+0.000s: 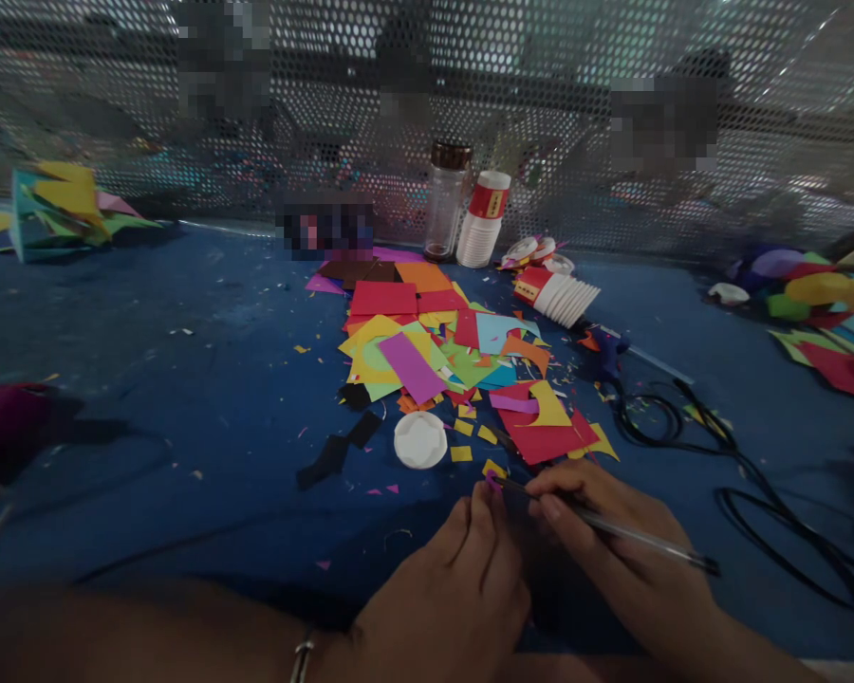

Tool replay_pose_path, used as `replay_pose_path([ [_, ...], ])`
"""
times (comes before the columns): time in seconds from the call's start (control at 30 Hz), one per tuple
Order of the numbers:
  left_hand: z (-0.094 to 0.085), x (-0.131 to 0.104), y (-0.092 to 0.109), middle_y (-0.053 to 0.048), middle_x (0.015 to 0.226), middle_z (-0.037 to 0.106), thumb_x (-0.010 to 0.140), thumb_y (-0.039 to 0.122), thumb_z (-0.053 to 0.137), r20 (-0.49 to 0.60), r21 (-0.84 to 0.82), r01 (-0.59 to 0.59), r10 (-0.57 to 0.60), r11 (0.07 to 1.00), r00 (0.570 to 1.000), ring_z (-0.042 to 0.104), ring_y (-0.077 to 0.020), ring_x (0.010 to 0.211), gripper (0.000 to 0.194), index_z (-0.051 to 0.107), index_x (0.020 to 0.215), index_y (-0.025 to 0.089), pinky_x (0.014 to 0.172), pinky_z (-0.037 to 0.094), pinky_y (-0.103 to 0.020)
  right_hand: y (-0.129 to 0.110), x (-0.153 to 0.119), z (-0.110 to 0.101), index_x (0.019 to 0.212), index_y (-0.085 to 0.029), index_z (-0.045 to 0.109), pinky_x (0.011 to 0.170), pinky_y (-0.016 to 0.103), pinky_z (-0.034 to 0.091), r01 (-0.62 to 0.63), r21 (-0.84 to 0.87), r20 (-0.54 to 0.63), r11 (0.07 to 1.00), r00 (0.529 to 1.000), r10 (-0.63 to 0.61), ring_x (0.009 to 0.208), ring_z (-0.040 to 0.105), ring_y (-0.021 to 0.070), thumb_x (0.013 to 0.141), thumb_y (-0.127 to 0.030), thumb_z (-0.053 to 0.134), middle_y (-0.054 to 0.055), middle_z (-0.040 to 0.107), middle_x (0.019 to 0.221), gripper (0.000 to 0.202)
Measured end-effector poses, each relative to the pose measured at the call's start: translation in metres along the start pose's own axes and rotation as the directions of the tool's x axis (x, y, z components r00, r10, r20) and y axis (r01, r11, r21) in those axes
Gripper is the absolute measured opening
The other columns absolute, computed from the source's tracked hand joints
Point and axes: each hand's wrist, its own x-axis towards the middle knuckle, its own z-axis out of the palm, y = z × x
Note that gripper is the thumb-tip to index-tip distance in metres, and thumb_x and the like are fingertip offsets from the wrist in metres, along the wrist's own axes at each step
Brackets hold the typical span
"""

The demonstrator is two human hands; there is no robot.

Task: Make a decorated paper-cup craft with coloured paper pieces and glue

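My right hand (619, 545) grips a clear-barrelled pen (647, 541) with a dark end cap, its tip pointing left. The tip meets a small purple paper piece (494, 481) at the fingertips of my left hand (462, 579). My left fingers are closed together on that piece; the thumb is hidden. Just beyond lie several small yellow paper rectangles (461, 453). A white round lid (419, 439) rests on the blue table in front of my left hand. Scraps of black paper (334, 458) lie to its left.
Coloured paper sheets (384, 299) are piled mid-table. Behind them stand a clear bottle (445, 204) and stacked paper cups (480, 228), with another cup stack (562, 294) tipped over. A glue gun (604, 351) and black cable (754, 484) lie right. A perforated metal screen (327, 95) borders the table.
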Motion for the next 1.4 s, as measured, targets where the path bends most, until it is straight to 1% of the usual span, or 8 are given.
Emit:
replay_pose_path([
  [0.23, -0.0014, 0.0008, 0.0008, -0.010, 0.114, 0.075, 0.099, 0.025, 0.041, 0.001, 0.011, 0.011, -0.011, 1.000, 1.000, 0.068, -0.0244, 0.109, 0.033, 0.071, 0.107, 0.013, 0.099, 0.037, -0.037, -0.0010, -0.0003, 0.0003, 0.089, -0.026, 0.066, 0.058, 0.021, 0.055, 0.020, -0.006, -0.012, 1.000, 1.000, -0.020, 0.059, 0.068, 0.0114, 0.093, -0.023, 0.052, -0.004, 0.071, 0.071, 0.015],
  [0.4, -0.0008, 0.0010, 0.0006, -0.010, 0.114, 0.075, 0.099, 0.025, 0.040, -0.003, 0.006, 0.012, -0.012, 1.000, 1.000, 0.067, -0.0245, 0.110, 0.034, 0.072, 0.105, 0.014, 0.100, 0.036, -0.037, -0.0015, 0.0009, 0.0001, 0.087, -0.026, 0.065, 0.058, 0.019, 0.054, 0.037, -0.011, -0.019, 0.999, 0.999, -0.037, 0.062, 0.069, 0.0102, 0.093, -0.024, 0.051, -0.005, 0.072, 0.072, 0.015],
  [0.57, -0.0006, -0.0007, 0.0006, -0.010, 0.115, 0.074, 0.100, 0.025, 0.040, -0.002, 0.004, 0.001, -0.001, 1.000, 1.000, 0.067, -0.0255, 0.111, 0.034, 0.071, 0.106, 0.014, 0.101, 0.034, -0.039, -0.0018, 0.0029, -0.0002, 0.088, -0.026, 0.066, 0.058, 0.019, 0.054, 0.051, -0.017, -0.010, 0.999, 0.999, -0.051, 0.058, 0.067, 0.0099, 0.092, -0.022, 0.052, -0.005, 0.070, 0.069, 0.015],
  [0.67, -0.0003, -0.0009, 0.0006, -0.010, 0.114, 0.074, 0.100, 0.025, 0.040, 0.002, 0.010, -0.001, 0.001, 1.000, 1.000, 0.067, -0.0251, 0.109, 0.035, 0.071, 0.108, 0.013, 0.101, 0.034, -0.039, -0.0024, 0.0029, -0.0003, 0.088, -0.025, 0.066, 0.058, 0.019, 0.054, 0.063, -0.012, -0.006, 0.998, 0.998, -0.063, 0.059, 0.068, 0.0105, 0.092, -0.022, 0.052, -0.004, 0.070, 0.070, 0.015],
  [0.87, 0.0000, -0.0014, 0.0003, -0.013, 0.116, 0.073, 0.100, 0.025, 0.039, 0.020, 0.015, -0.007, 0.007, 1.000, 1.000, 0.066, -0.0256, 0.111, 0.035, 0.070, 0.110, 0.013, 0.101, 0.034, -0.039, -0.0013, 0.0013, -0.0003, 0.088, -0.026, 0.065, 0.059, 0.018, 0.054, 0.064, -0.009, -0.004, 0.998, 0.998, -0.064, 0.058, 0.066, 0.0094, 0.092, -0.021, 0.052, -0.006, 0.069, 0.069, 0.015],
  [1.03, -0.0012, -0.0002, 0.0006, -0.011, 0.115, 0.074, 0.099, 0.022, 0.038, -0.008, 0.006, 0.007, -0.007, 1.000, 1.000, 0.067, -0.0258, 0.111, 0.035, 0.070, 0.108, 0.013, 0.100, 0.034, -0.038, -0.0007, 0.0012, -0.0001, 0.088, -0.027, 0.065, 0.059, 0.017, 0.053, 0.057, -0.002, 0.002, 0.998, 0.998, -0.057, 0.060, 0.067, 0.0091, 0.092, -0.021, 0.052, -0.006, 0.070, 0.070, 0.015],
  [1.4, -0.0016, 0.0014, -0.0007, -0.010, 0.113, 0.075, 0.098, 0.025, 0.042, -0.005, 0.010, 0.001, -0.001, 1.000, 1.000, 0.068, -0.0252, 0.109, 0.032, 0.072, 0.104, 0.014, 0.099, 0.037, -0.037, -0.0014, 0.0020, 0.0004, 0.086, -0.026, 0.066, 0.055, 0.017, 0.052, 0.039, -0.023, -0.027, 0.999, 0.999, -0.039, 0.056, 0.067, 0.0085, 0.092, -0.022, 0.051, -0.006, 0.069, 0.067, 0.016],
])
